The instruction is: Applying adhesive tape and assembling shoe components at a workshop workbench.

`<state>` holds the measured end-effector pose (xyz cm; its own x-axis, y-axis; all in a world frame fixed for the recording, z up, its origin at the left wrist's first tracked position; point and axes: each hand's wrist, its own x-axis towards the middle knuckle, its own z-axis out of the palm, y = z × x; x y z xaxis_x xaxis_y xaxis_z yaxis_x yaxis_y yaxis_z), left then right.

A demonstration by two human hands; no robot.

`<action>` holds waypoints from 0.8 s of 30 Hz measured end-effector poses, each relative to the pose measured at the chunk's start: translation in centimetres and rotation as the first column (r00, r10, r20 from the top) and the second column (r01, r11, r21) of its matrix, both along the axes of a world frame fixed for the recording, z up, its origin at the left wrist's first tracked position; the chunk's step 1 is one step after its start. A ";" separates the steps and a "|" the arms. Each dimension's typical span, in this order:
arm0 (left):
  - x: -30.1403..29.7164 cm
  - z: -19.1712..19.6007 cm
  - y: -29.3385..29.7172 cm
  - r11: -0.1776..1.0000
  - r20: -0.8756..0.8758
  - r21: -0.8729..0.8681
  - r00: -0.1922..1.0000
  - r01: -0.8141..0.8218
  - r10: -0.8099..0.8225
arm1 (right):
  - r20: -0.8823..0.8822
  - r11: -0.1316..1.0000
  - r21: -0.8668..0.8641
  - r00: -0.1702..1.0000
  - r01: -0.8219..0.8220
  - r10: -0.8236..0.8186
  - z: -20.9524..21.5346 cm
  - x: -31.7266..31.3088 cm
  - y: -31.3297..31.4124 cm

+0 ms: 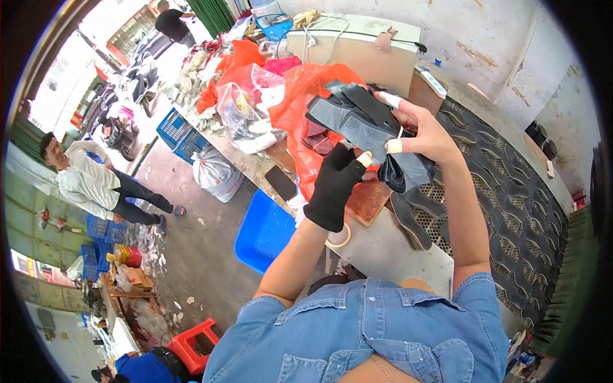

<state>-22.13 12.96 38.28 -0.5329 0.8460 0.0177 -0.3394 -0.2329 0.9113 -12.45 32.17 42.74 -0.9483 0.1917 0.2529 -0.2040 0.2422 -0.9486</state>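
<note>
A bundle of dark grey and black flat strips (348, 118) is held up over the work table, fanned out at its far end and folded at the near end. A thin pale band seems to run round it. My right hand (424, 134), bare with white tape on the thumb and a finger, grips the bundle from the right, thumb on the near side. My left hand (337, 188), in a black glove with a taped fingertip poking out, pinches the bundle's near left edge. Below the bundle lie a reddish-brown block (367, 201) and a long dark sole-shaped piece (408, 220).
Orange plastic bags (297, 86) and clear bags crowd the table's far left. A phone (281, 183) lies near the blue bin (260, 233). Rows of dark curved pieces (504, 204) cover mesh at right. A person (96, 175) stands left; a red stool (195, 345) is behind.
</note>
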 end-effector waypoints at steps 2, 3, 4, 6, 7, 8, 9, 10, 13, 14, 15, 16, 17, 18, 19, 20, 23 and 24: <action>-0.2 0.1 0.1 0.999 -0.002 -0.033 1.000 -0.010 0.010 | -0.027 0.999 0.044 1.000 0.011 -0.009 -0.6 -0.5 0.3; -0.5 0.0 0.3 0.999 -0.002 -0.047 1.000 -0.004 0.004 | -0.027 0.999 0.040 1.000 0.011 -0.010 -0.8 -0.7 0.5; -0.6 -0.1 0.4 0.998 0.000 -0.061 1.000 0.001 -0.001 | -0.015 1.000 0.023 1.000 0.007 -0.006 -0.9 -0.8 0.6; -0.7 -0.4 1.0 0.998 -0.007 -0.063 1.000 -0.002 0.002 | -0.002 1.000 0.001 1.000 0.005 -0.005 -1.3 -0.9 1.2; -1.0 -0.5 1.1 0.999 -0.007 -0.052 1.000 -0.009 0.009 | 0.014 1.000 0.013 1.000 -0.003 0.003 -1.5 -1.3 1.4; -1.3 -0.6 1.2 0.999 0.002 -0.049 1.000 -0.011 0.011 | 0.030 1.000 0.026 1.000 -0.010 0.009 -1.6 -1.7 1.6; -1.5 -0.7 1.3 0.998 0.000 -0.059 1.000 -0.018 0.018 | 0.038 0.999 0.029 0.999 -0.012 0.011 -1.7 -2.1 1.8; -1.5 -0.8 1.5 0.997 -0.008 -0.078 1.000 -0.028 0.027 | 0.024 1.000 0.023 1.000 -0.018 0.018 -2.0 -2.2 2.0; -1.7 -0.5 1.6 0.994 -0.031 -0.087 0.997 -0.066 0.064 | 0.016 0.998 -0.013 0.998 -0.054 0.054 -2.3 -2.9 2.3; -1.9 -1.0 1.4 0.993 -0.030 -0.085 0.996 -0.088 0.085 | 0.020 0.996 -0.043 0.997 -0.079 0.080 -2.2 -3.4 2.0; -2.2 -2.2 1.4 0.995 -0.054 -0.023 0.994 -0.096 0.095 | 0.014 0.994 -0.065 0.996 -0.088 0.089 -2.5 -3.7 1.7; -2.8 -3.2 1.5 0.992 -0.088 0.044 0.988 -0.122 0.126 | -0.001 0.990 -0.082 0.993 -0.118 0.118 -3.1 -4.2 1.5; -3.2 -4.6 1.5 0.985 -0.234 -0.013 0.958 -0.172 0.164 | -0.035 0.989 -0.069 0.991 -0.129 0.126 -4.2 -4.3 1.9; -3.1 -5.6 1.9 0.982 -0.229 0.046 0.955 -0.184 0.190 | -0.016 0.992 -0.047 0.994 -0.113 0.112 -5.2 -4.4 2.2; -2.8 -6.1 1.9 0.959 -0.358 0.015 0.894 -0.283 0.269 | 0.012 0.991 -0.095 0.995 -0.097 0.099 -5.4 -4.0 1.5; -2.8 -6.8 1.7 0.943 -0.468 -0.167 0.865 -0.289 0.182 | 0.037 0.985 -0.149 0.995 -0.089 0.096 -7.3 -3.2 2.3; -2.5 -7.9 -0.1 0.944 -0.546 -0.199 0.830 -0.263 0.116 | 0.093 0.981 -0.192 0.994 -0.038 0.056 -11.1 -1.4 2.1; -2.6 -9.2 -0.9 0.899 -0.617 -0.306 0.784 -0.314 0.063 | 0.115 0.971 -0.224 0.987 -0.083 0.111 -12.9 -1.1 2.6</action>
<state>-24.77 12.02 29.10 -0.6739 0.7342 0.0828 0.2950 0.1646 0.9412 -13.55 34.78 29.86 -0.9866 0.1346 0.0926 -0.0919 0.0114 -0.9957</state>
